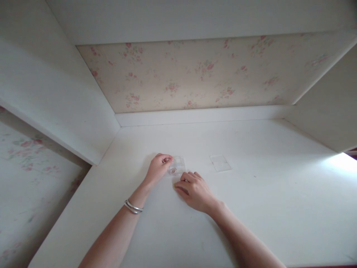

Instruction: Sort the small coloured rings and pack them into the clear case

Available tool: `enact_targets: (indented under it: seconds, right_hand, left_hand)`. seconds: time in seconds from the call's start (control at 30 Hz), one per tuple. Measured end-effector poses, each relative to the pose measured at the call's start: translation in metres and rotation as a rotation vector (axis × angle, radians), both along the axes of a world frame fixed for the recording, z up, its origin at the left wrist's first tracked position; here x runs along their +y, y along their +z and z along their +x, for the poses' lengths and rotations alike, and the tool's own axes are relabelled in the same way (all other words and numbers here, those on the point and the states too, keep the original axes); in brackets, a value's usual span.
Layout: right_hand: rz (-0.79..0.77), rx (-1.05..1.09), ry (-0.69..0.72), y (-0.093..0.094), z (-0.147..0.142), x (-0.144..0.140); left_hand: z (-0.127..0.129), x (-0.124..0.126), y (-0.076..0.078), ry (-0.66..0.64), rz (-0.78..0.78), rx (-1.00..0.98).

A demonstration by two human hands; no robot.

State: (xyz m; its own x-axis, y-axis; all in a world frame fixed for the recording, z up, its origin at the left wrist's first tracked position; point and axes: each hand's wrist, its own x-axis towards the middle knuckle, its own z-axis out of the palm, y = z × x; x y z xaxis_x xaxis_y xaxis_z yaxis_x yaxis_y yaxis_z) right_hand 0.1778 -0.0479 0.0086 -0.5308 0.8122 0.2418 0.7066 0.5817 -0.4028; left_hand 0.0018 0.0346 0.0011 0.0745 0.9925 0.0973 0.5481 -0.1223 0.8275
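Observation:
A small clear plastic box (180, 162) lies on the white desk surface, with a small brownish ring-like item (173, 170) in its near left part. My left hand (159, 167) is at the left side of the box, thumb and forefinger pinched together at its edge. Whether those fingertips grip the box wall or a tiny item is too small to tell. Just in front of the box, my right hand (192, 188) hovers low or rests on the surface, fingers curled and thumb near the forefinger. What lies between its fingertips, if anything, cannot be made out.
To the right of the box lies a clear flat lid (220, 163). The white desk (264, 208) is bounded by a panel (55, 82) on the left, a low back ledge (203, 115) and a panel (329, 100) on the right. Floral wallpaper (195, 74) covers the back.

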Motion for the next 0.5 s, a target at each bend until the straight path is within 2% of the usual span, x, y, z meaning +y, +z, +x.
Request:
enact_targets:
  seconds: [0.13, 0.27, 0.5]
  right_hand:
    - [0.022, -0.023, 0.0, -0.002, 0.0, 0.0]
    - [0.036, -0.032, 0.001, -0.001, -0.001, 0.0]
    - [0.008, 0.098, -0.033, -0.003, -0.001, 0.001]
  left_hand:
    - [-0.004, -0.006, 0.001, 0.017, -0.004, -0.011]
    - [-0.015, -0.023, 0.008, 0.006, 0.002, -0.038]
    - [-0.024, -0.064, 0.008, -0.158, 0.023, 0.011]
